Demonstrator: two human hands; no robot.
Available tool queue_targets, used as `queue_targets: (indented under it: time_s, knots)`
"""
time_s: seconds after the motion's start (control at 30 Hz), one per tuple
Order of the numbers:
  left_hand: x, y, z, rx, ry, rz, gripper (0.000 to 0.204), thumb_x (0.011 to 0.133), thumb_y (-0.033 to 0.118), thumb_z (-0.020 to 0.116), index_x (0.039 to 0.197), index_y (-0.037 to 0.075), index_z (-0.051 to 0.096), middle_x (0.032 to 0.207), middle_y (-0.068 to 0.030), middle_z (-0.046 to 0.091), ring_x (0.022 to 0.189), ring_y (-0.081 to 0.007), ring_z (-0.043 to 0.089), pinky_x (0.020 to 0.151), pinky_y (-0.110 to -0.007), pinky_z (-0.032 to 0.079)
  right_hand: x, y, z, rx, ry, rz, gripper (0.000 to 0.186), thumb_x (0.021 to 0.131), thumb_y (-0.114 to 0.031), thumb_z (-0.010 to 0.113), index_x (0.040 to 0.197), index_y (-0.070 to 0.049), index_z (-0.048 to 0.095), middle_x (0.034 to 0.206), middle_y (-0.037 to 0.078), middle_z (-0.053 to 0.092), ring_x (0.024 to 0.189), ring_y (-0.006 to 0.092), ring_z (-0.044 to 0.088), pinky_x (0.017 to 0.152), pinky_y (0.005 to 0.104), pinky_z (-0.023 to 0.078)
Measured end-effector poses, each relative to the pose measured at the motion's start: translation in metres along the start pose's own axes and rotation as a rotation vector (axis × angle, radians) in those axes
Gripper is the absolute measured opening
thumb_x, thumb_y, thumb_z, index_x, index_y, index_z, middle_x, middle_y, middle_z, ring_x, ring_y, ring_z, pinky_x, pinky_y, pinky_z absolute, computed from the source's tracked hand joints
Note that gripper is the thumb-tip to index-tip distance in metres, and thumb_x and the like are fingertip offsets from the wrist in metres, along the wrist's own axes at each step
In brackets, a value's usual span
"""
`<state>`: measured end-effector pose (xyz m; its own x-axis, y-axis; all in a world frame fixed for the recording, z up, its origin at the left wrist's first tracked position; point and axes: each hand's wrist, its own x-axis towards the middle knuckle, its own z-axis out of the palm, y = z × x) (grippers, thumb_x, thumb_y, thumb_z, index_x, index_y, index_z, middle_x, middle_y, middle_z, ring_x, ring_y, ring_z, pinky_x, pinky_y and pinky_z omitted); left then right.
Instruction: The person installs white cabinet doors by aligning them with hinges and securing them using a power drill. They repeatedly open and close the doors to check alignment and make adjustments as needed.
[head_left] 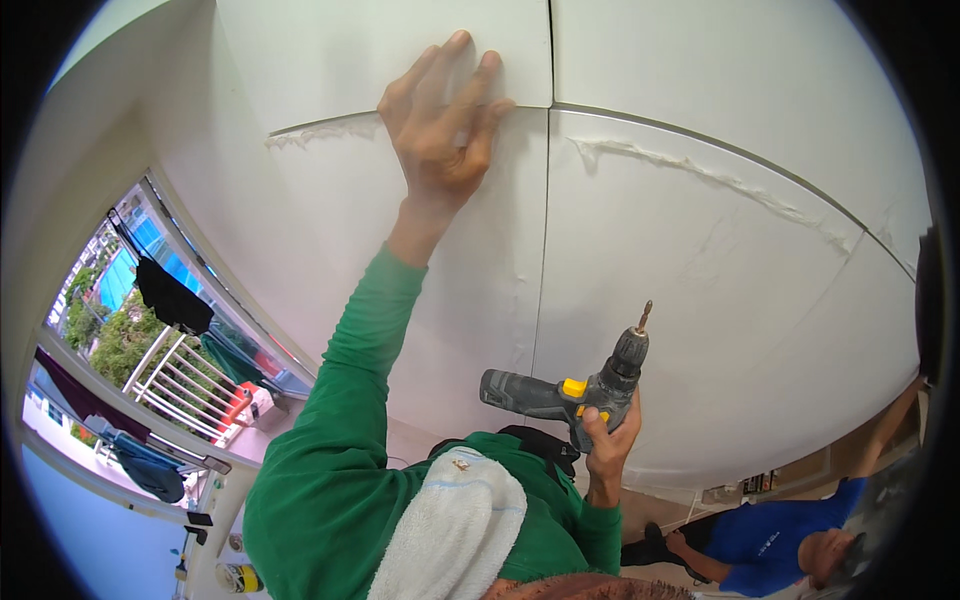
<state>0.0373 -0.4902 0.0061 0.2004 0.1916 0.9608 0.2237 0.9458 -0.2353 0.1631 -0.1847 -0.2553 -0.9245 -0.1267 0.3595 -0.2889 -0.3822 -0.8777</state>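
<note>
My left hand is raised with its fingers apart against a white panel, over the seam where this panel meets the one below. The fingers are slightly blurred, and nothing shows in them. Lower and to the right, my right hand grips a black and grey cordless drill with yellow parts. Its bit points up and stands apart from the panel. A rough strip of white filler runs along the seam on the right, and a shorter filler strip lies left of my left hand.
A person in a blue shirt is at the lower right, one arm raised. At the left, dark clothes hang by an open window, with a white railing beyond. A white towel lies over my green top.
</note>
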Motion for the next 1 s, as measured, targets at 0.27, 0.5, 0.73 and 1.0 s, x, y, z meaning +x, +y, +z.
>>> queue_targets:
  time_s: [0.27, 0.5, 0.73, 1.0]
  knots:
    - [0.040, 0.036, -0.025, -0.070, -0.087, 0.045, 0.053, 0.094, 0.025, 0.084, 0.146, 0.016, 0.075, 0.160, -0.0133, 0.064, 0.161, -0.0329, 0.042, 0.132, -0.051, 0.028, 0.000, -0.001, 0.001, -0.007, 0.030, -0.007, 0.045, 0.093, -0.013, 0.080, 0.131, 0.001, 0.061, 0.111, 0.009, 0.071, 0.096, 0.0159, 0.070, 0.091, 0.0323, 0.058]
    - [0.083, 0.056, 0.001, -0.110, -0.243, -0.005, 0.073, 0.095, 0.030, 0.077, 0.165, 0.018, 0.057, 0.180, -0.0127, 0.038, 0.169, -0.0352, 0.029, 0.138, -0.058, 0.013, 0.007, -0.004, -0.012, -0.123, -0.008, 0.085, 0.057, 0.090, -0.027, 0.084, 0.133, 0.003, 0.061, 0.108, 0.013, 0.073, 0.098, 0.0213, 0.073, 0.097, 0.0378, 0.058]
    - [0.086, 0.066, 0.019, -0.168, -0.171, -0.021, 0.084, 0.082, 0.018, 0.069, 0.165, 0.016, 0.057, 0.179, -0.0147, 0.039, 0.169, -0.0360, 0.028, 0.137, -0.063, 0.009, 0.010, -0.021, -0.015, -0.204, -0.051, 0.077, 0.057, 0.091, -0.029, 0.086, 0.132, 0.003, 0.061, 0.109, 0.013, 0.074, 0.100, 0.0221, 0.074, 0.098, 0.0385, 0.059]
    - [0.088, 0.064, -0.019, -0.355, -0.137, 0.013, 0.065, 0.085, 0.007, 0.071, 0.149, 0.009, 0.069, 0.164, -0.0206, 0.055, 0.152, -0.0412, 0.051, 0.126, -0.058, 0.038, 0.002, -0.060, -0.007, -0.223, -0.021, 0.064, 0.061, 0.090, -0.031, 0.087, 0.134, 0.002, 0.062, 0.108, 0.011, 0.073, 0.097, 0.0202, 0.073, 0.094, 0.0363, 0.060]
